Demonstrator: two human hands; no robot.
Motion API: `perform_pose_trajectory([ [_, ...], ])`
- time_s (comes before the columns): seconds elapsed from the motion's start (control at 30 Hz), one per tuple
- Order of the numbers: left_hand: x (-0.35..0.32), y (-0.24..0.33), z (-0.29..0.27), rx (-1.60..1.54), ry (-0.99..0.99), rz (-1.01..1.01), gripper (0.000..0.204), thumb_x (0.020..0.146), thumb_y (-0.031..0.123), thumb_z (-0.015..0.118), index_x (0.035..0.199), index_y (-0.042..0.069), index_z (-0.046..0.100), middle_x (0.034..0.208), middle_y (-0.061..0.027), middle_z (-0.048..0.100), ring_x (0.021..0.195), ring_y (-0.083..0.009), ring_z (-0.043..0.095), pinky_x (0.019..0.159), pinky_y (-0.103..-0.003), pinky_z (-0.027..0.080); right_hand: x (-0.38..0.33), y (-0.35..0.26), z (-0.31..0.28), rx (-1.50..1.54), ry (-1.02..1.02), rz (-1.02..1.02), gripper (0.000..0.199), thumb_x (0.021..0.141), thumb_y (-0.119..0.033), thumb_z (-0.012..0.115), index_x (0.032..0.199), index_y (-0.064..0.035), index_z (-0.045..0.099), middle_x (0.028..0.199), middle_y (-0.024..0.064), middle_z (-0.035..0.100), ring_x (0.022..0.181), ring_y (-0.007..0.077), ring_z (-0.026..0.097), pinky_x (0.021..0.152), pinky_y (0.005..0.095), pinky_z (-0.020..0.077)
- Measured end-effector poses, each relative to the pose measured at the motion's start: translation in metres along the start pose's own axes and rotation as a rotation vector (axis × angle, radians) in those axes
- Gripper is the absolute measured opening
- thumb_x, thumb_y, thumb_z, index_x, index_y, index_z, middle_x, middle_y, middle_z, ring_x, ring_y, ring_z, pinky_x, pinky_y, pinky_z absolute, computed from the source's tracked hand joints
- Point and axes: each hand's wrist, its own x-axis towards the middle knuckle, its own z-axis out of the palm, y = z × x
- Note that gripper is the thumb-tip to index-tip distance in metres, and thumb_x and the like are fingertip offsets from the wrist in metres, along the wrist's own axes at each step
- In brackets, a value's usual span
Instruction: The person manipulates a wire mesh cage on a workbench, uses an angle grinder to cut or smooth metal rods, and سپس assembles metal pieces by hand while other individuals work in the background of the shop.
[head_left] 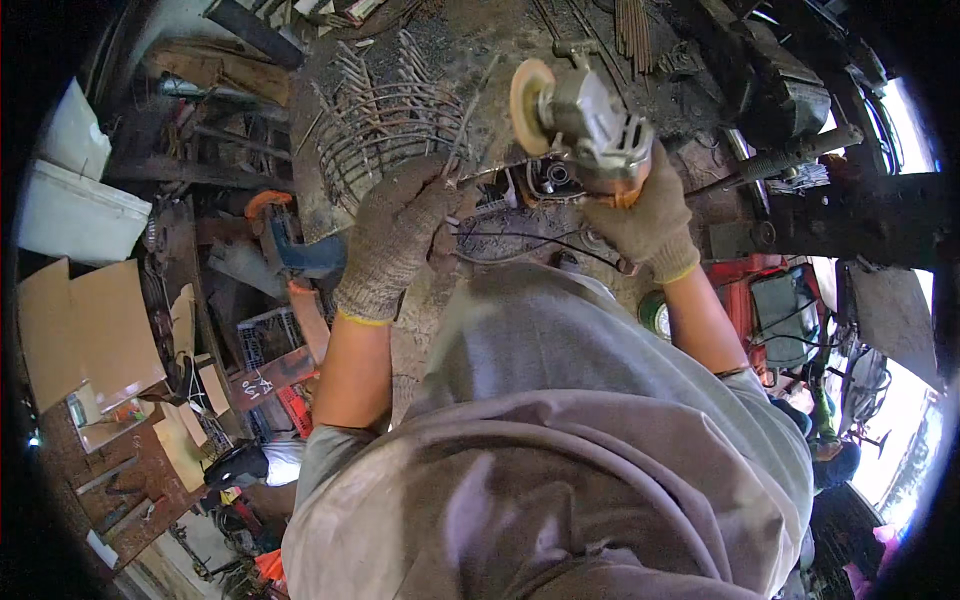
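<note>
The angle grinder (595, 115) is right of centre in the upper part of the view, its silvery head tilted toward the upper left. Its tan disc (527, 107) stands on the head's left side, and an orange-brown section of the body shows beside the palm. The right hand (640, 215), in a brown knitted glove with a yellow-edged cuff, is wrapped around that lower section. Apart from it, the left hand (400, 225), gloved alike, closes on the lower end of a thin metal rod (477, 112); its fingertips are partly hidden. The rod slants up and right, left of the disc, with a gap between them in the view.

Just beyond the left hand, a cluster of bent metal rods (375, 125) lies on a dark, gritty work surface (470, 50). A dark cable (530, 237) curves between the wrists, above the wearer's grey garment (540, 340).

Farther out, a bundle of straight, rust-brown rods (632, 38) lies near the top edge. A blue metal tool (308, 250) sits left of the left wrist, and cardboard sheets (95, 335) stand at the far left.
</note>
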Motion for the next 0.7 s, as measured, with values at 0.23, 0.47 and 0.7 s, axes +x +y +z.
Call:
perform_pose_trajectory([
  [0.23, -0.013, 0.015, -0.003, 0.046, -0.016, -0.103, 0.031, 0.096, 0.019, 0.062, 0.119, -0.001, 0.065, 0.085, -0.0064, 0.071, 0.055, -0.0066, 0.057, 0.046, -0.023, 0.043, -0.014, 0.010, 0.022, -0.158, -0.074, 0.081, 0.098, 0.061, -0.028, 0.092, 0.141, -0.0014, 0.043, 0.127, 0.0227, 0.060, 0.116, 0.0414, 0.060, 0.098, 0.0446, 0.0499],
  [0.47, -0.007, 0.008, -0.014, 0.276, -0.041, 0.124, 0.039, 0.097, 0.023, 0.060, 0.129, 0.001, 0.062, 0.090, -0.0077, 0.072, 0.064, -0.0090, 0.063, 0.058, -0.025, 0.048, -0.014, 0.002, 0.029, -0.144, -0.182, -0.031, 0.080, 0.070, -0.033, 0.086, 0.135, -0.0050, 0.049, 0.122, 0.0201, 0.061, 0.111, 0.0388, 0.063, 0.093, 0.0445, 0.0525],
  [0.7, -0.004, 0.005, -0.019, 0.262, -0.017, 0.077, 0.043, 0.098, 0.024, 0.060, 0.135, 0.002, 0.059, 0.100, -0.0086, 0.073, 0.076, -0.0087, 0.065, 0.067, -0.024, 0.050, -0.010, -0.012, 0.031, -0.212, -0.147, -0.130, 0.062, 0.078, -0.035, 0.079, 0.130, -0.0097, 0.056, 0.122, 0.0154, 0.062, 0.109, 0.0351, 0.064, 0.092, 0.0404, 0.0530],
])
